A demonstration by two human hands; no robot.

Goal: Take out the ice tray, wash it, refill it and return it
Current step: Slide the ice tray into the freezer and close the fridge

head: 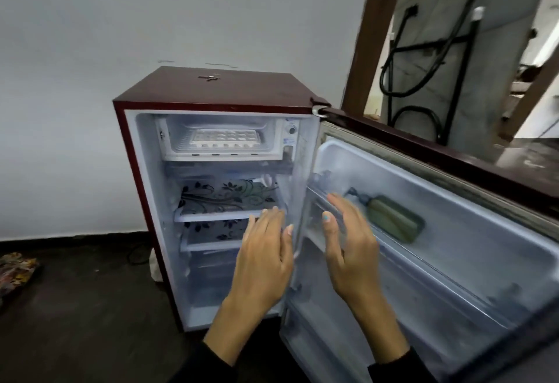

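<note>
At the far left edge a crumpled patterned cloth [16,273] lies on the dark floor [75,307], well apart from the small maroon fridge [142,170], which stands against the pale wall [90,49] with open floor on its left side. A small bunch of keys [209,77] rests on the fridge's flat top. Inside, the freezer compartment [178,140] sits at the top of the cabinet, its front open, and the white ice tray [223,138] lies flat on the compartment floor, with free space above it and a gap at either side. Below are two shelves with a black floral print [223,198], the upper one's front edge just above the left hand [263,258]. That hand is raised in front of the lower shelves with fingers straight and close together, holding nothing and well below the tray. The right hand [348,249] is beside it, fingers likewise extended and empty, in front of the door's upper rack rail [390,249]; whether it touches the rail cannot be told. A green bottle [393,219] lies on its side in that rack. The fridge door [453,231] stands swung wide to the right. Behind it a brown door frame [372,34] leans across the view, with a folded black metal frame [423,58] beyond.
</note>
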